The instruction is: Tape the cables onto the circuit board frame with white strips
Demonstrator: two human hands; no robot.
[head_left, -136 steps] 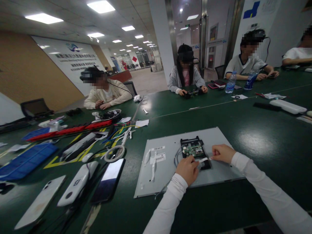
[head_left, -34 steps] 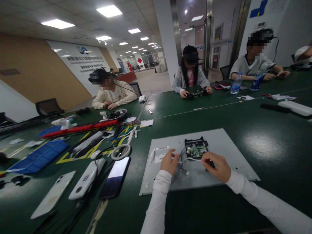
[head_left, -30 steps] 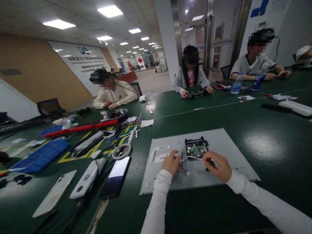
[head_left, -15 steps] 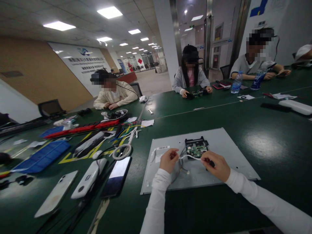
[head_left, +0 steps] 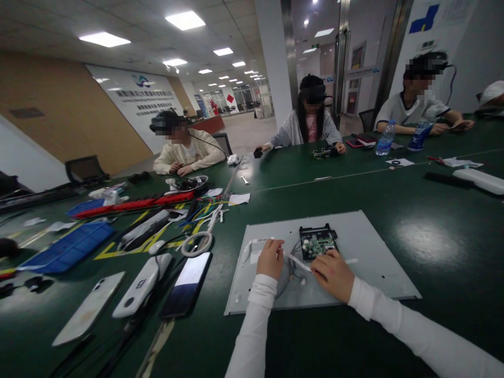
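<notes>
Two bare hands work with a thin white strip (head_left: 300, 262) above a flat grey panel (head_left: 372, 252) on a green bench (head_left: 299, 195).
The right hand (head_left: 334, 274) pinches the strip between its fingers; the left hand (head_left: 270, 259) has curled fingers at the strip's other end, their grip unclear. Just behind the right hand, a green circuit board (head_left: 318, 247) sits in a black frame (head_left: 315, 230) on the panel.

A thin white strip (head_left: 299, 261), one end pinched by the right hand (head_left: 334, 275), slants toward the left hand (head_left: 271, 259) over a flat grey panel (head_left: 372, 273) bearing a green circuit board (head_left: 317, 245) in a black frame (head_left: 320, 230).
</notes>
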